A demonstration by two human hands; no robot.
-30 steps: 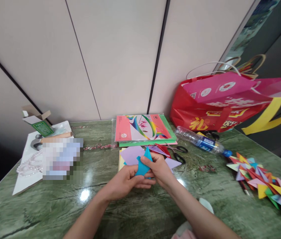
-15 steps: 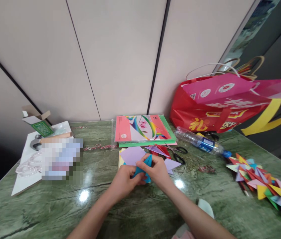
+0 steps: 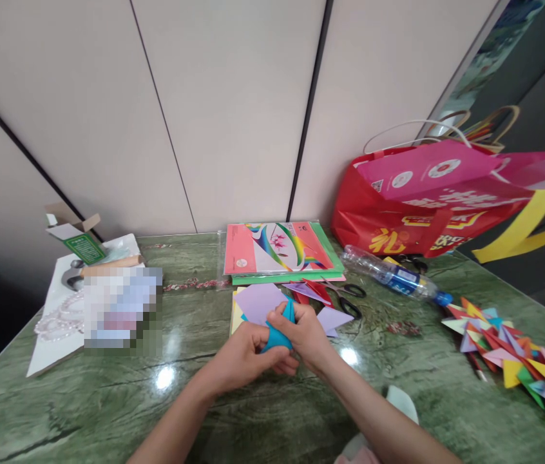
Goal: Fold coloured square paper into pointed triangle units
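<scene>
A piece of blue folded paper point(image 3: 277, 338) is between my two hands, above the front of the table. My left hand point(image 3: 248, 351) grips its lower left side, thumb across the front. My right hand point(image 3: 304, 328) pinches its upper right part, and the fingers hide some of the folds. Just behind the hands lie a lilac paper sheet point(image 3: 258, 301) and pale yellow paper point(image 3: 236, 310). Lilac folded pieces point(image 3: 334, 318) and a red folded piece point(image 3: 318, 294) rest to the right, beside black-handled scissors point(image 3: 350, 308).
A packet of coloured paper point(image 3: 253, 248) lies against the wall. To the right are a plastic bottle point(image 3: 401, 280), a red bag point(image 3: 373, 206) and a heap of multicoloured folded paper pieces point(image 3: 509, 351). At left, a white board point(image 3: 53, 351) carries a bead string point(image 3: 55, 322) and a small green box point(image 3: 84, 248).
The blue paper has turned a little in my hands and its lower part looks more bent round. My left hand has shifted slightly, its thumb now lying across the paper.
</scene>
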